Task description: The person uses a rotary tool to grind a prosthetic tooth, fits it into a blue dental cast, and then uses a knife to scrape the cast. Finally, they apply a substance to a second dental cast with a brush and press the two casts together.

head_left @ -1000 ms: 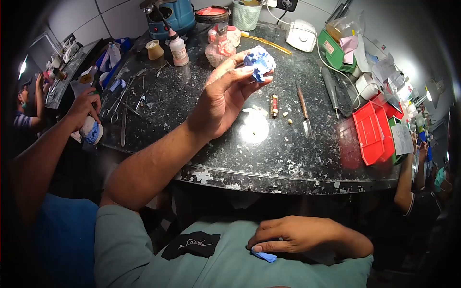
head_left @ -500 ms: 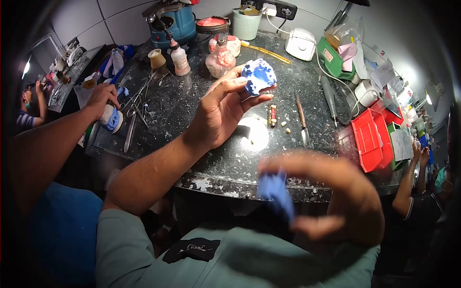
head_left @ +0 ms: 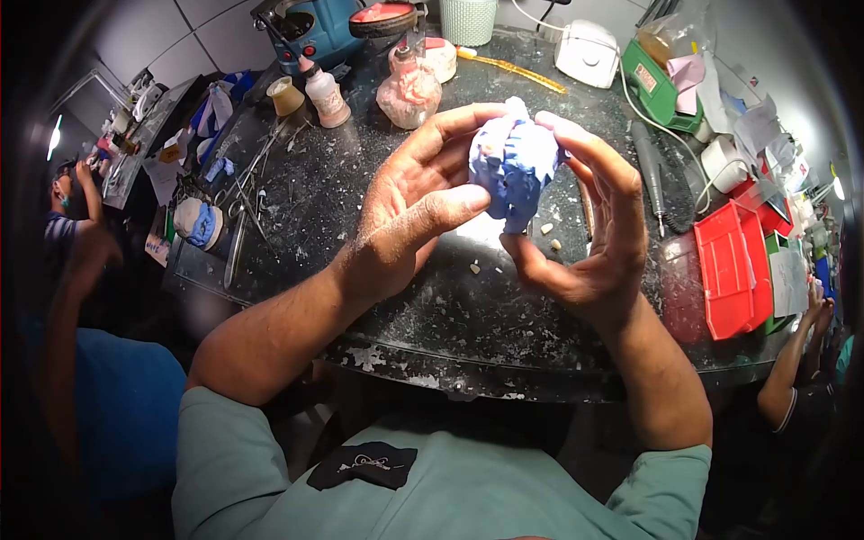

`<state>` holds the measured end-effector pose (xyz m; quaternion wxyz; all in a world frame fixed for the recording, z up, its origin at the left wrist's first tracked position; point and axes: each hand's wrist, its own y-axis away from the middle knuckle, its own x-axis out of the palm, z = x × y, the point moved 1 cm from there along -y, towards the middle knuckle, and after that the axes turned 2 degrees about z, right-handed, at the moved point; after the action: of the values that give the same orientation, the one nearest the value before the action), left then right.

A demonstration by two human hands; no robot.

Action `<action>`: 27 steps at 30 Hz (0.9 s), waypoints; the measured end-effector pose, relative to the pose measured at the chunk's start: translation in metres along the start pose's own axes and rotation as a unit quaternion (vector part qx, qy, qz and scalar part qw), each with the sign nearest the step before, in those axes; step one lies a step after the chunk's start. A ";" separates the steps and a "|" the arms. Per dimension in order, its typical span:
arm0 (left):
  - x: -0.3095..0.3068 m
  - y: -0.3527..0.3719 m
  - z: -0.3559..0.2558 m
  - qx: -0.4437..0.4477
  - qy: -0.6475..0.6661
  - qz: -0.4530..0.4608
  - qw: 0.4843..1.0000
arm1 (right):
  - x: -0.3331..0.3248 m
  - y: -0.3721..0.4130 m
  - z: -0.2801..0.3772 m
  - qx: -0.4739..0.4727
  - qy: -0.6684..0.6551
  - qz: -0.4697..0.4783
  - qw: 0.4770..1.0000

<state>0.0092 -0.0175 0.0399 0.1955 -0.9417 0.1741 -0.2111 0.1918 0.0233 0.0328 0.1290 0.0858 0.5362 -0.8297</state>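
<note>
Over the middle of the bench, two lumpy pieces are held against each other: a blue-and-white dental mould (head_left: 489, 166) on the left and a blue impression piece (head_left: 525, 171) on the right. My left hand (head_left: 409, 202) is closed on the left piece, its thumb pressing the near side. The fingers and thumb of my right hand (head_left: 598, 216) curl around the outer edge of the right piece, gripping it top and bottom. Bright lamp glare washes out the upper part, and the seam between them is hard to make out.
Small off-white bits (head_left: 555, 244) lie below my hands. At left are a plaster cast with a blue band (head_left: 198, 223) and metal tools (head_left: 236, 238). Bottles (head_left: 327, 94) stand behind; a handpiece (head_left: 648, 171) and red box (head_left: 733, 270) lie right. A co-worker's blue sleeve (head_left: 126, 405) is beside me.
My right hand has risen from the bench's front edge, bringing its blue piece against the one in my left hand. The co-worker's hand has left the plaster cast.
</note>
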 end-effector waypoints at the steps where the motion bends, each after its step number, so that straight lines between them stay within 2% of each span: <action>1: 0.000 0.000 0.001 -0.004 -0.002 -0.003 1.000 | -0.001 0.001 -0.001 -0.004 0.011 0.018 1.000; 3: -0.002 0.000 0.001 -0.006 -0.009 0.004 1.000 | -0.002 0.001 0.001 0.004 0.006 0.016 1.000; 5: -0.002 -0.001 0.002 -0.011 -0.011 0.004 1.000 | -0.006 0.000 0.003 0.010 0.021 0.098 0.995; 8: -0.002 -0.001 0.003 -0.005 -0.019 0.006 1.000 | -0.009 -0.001 0.003 0.017 0.022 0.109 0.994; 12: -0.005 -0.002 0.003 -0.013 -0.043 0.015 0.999 | -0.009 0.000 0.001 0.015 0.014 0.095 0.995; 15: -0.005 0.000 0.004 -0.002 -0.057 0.018 0.998 | -0.010 -0.004 0.005 -0.021 0.082 0.095 0.992; 17: -0.005 0.002 0.003 -0.038 -0.008 0.032 0.999 | -0.008 -0.006 0.008 -0.045 0.129 0.092 0.986; 21: -0.003 0.005 0.002 -0.037 0.083 0.005 0.996 | -0.005 -0.004 0.008 -0.070 0.136 0.075 0.985; 25: 0.000 0.004 0.000 -0.045 0.017 -0.001 0.999 | -0.006 -0.006 0.009 -0.076 0.138 0.084 0.984; 27: -0.002 0.004 0.002 -0.050 0.036 -0.011 0.998 | -0.006 -0.005 0.010 -0.066 0.143 0.096 0.983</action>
<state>0.0076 -0.0201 0.0359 0.1391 -0.9440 0.1807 -0.2384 0.1960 0.0175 0.0432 0.1354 0.2458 0.5917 -0.7557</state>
